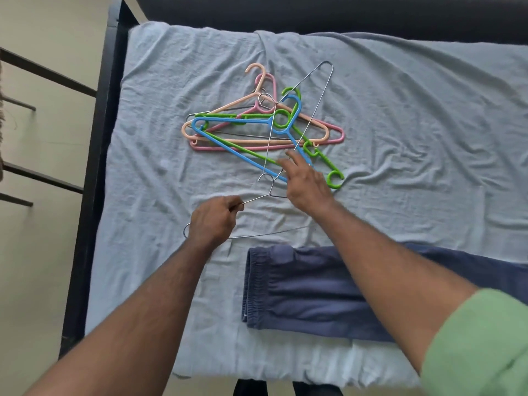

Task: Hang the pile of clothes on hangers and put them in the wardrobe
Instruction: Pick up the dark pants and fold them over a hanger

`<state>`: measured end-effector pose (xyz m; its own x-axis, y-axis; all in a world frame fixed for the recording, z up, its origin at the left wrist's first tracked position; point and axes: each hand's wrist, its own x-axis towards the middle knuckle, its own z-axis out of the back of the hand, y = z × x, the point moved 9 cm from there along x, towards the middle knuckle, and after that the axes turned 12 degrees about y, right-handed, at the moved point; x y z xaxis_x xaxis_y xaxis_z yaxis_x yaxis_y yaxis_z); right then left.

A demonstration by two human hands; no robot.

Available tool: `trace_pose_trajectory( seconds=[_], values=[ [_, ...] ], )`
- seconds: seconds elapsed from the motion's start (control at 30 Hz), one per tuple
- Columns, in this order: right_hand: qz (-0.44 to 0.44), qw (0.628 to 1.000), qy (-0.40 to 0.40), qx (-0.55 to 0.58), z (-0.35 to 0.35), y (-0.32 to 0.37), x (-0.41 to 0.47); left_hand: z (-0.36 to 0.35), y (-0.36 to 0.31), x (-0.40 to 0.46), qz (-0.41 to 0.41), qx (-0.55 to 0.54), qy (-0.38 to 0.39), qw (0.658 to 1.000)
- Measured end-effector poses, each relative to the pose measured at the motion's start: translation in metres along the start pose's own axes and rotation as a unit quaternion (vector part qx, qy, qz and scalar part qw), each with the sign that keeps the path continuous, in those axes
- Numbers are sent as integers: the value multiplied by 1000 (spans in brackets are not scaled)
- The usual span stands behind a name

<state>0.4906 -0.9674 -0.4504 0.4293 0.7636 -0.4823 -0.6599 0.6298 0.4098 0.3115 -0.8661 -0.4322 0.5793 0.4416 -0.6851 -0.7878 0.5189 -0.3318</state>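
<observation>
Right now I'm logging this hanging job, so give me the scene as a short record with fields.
surface: bed sheet, light blue, wrinkled
left hand: grips a wire hanger near the bed's front
right hand: open, fingers stretched over the hanger pile
pile: plastic hangers, peach, pink, green and blue, tangled with a second wire hanger
clothes: navy trousers lying flat, partly under the right arm
on a hanger: nothing yet
wardrobe: not in view
</observation>
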Motion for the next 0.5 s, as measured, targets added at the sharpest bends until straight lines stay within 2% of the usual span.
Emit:
trace_pose_trajectory(
  seconds=[0.1,0.2,0.4,0.5],
  values=[
    [1,991,93,-101,-9,4,24,0,9,-5,-6,-6,-7,1000],
    [51,979,101,-171,-8,19,29,-2,16,-8,-3,-7,0,1000],
    [110,993,26,-42,-1,49,11,0,12,-7,6,-18,0,1000],
    [121,992,-4,-31,3,61,4,2,10,-6,21,-31,0,999]
  ],
)
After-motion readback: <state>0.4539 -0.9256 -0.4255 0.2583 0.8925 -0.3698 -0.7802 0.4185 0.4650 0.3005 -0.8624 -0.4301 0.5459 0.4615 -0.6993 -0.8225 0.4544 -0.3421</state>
